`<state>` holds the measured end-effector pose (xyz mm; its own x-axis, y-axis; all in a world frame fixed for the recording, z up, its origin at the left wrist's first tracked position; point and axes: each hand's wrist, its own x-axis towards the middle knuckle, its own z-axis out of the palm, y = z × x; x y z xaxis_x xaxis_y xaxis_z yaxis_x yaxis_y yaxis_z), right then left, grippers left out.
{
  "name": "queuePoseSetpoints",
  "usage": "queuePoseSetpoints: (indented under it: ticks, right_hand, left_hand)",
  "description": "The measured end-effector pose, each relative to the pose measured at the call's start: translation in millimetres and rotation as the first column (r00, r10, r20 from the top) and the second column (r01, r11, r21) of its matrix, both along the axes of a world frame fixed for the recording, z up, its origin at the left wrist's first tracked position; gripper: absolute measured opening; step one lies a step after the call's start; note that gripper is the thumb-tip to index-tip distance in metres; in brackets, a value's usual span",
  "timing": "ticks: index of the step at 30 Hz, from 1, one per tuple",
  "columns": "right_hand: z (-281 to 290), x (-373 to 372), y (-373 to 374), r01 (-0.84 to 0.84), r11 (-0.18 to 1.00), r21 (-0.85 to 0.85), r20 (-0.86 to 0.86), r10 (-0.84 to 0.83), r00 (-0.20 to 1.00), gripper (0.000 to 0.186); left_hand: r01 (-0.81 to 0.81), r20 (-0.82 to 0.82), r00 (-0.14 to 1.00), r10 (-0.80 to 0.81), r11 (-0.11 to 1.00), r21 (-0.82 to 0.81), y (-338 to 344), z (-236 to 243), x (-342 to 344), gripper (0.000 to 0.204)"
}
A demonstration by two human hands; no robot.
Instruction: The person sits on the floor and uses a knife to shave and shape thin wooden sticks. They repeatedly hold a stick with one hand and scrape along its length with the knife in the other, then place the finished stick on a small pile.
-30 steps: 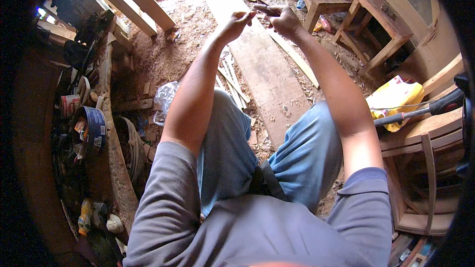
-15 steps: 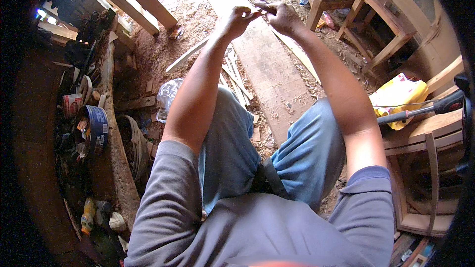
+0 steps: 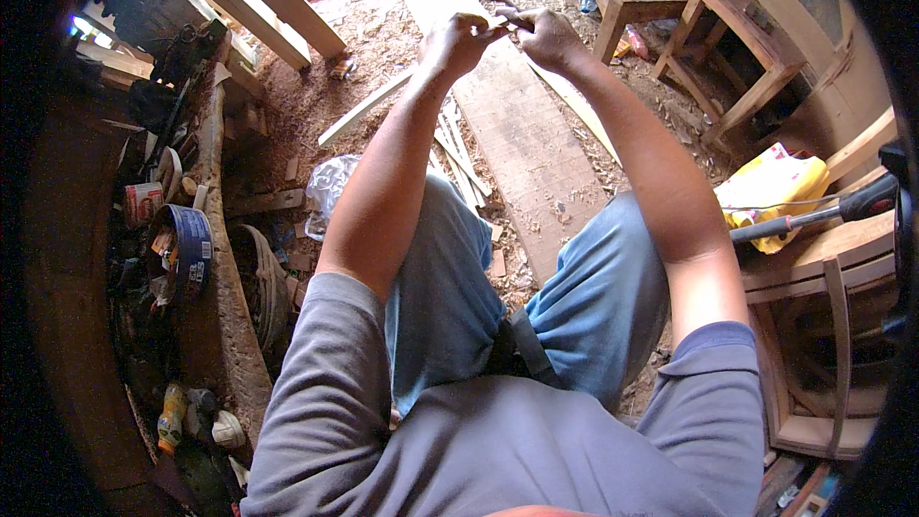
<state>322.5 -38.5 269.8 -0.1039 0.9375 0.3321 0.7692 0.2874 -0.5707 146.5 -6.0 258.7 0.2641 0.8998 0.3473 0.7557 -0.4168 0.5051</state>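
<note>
Both my arms reach far forward over a long wooden plank (image 3: 531,134) that lies on the ground between my knees. My left hand (image 3: 458,44) is closed in a pinch, its fingertips turned toward the right hand. Close beside it, my right hand (image 3: 552,40) is curled with its fingers drawn in. The fingertips of the two hands nearly meet above the plank. Something small and pale seems to sit between them, too small and too far off to name. Wood shavings (image 3: 560,211) are scattered on the plank's near part.
Thin wood strips (image 3: 458,158) and a clear plastic bag (image 3: 330,187) lie left of the plank. A blue round tub (image 3: 182,254) stands among clutter at left. On the right are a wooden table (image 3: 622,0), a wooden frame (image 3: 737,48), a yellow bag (image 3: 780,191) and a curved wooden piece (image 3: 833,258).
Both hands stay almost in place, fingertips close together. Only a very slight shift of the fingers and of the whole view shows.
</note>
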Motion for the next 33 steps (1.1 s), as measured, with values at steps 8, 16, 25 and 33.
queuePoseSetpoints:
  ticks: [8,16,25,33]
  right_hand:
    - [-4,0,0,0.003,0.996,0.086,-0.024,-0.001,1.0,0.032]
    - [-9,4,6,-0.011,0.995,0.095,-0.027,0.014,1.0,0.031]
    - [-13,2,8,-0.012,0.995,0.102,0.031,0.009,0.999,0.03]
    - [-14,3,11,-0.034,0.994,0.104,0.041,0.03,0.999,0.028]
  left_hand:
    - [-0.031,-0.008,0.999,0.031,0.999,-0.036,3,0,1,0.057]
    - [-0.011,0.015,1.0,0.011,1.0,0.029,9,-6,2,0.053]
    - [-0.015,0.051,0.999,0.007,0.987,0.162,12,-12,0,0.058]
    - [0.018,0.023,1.0,-0.018,0.999,0.038,9,-2,-1,0.062]
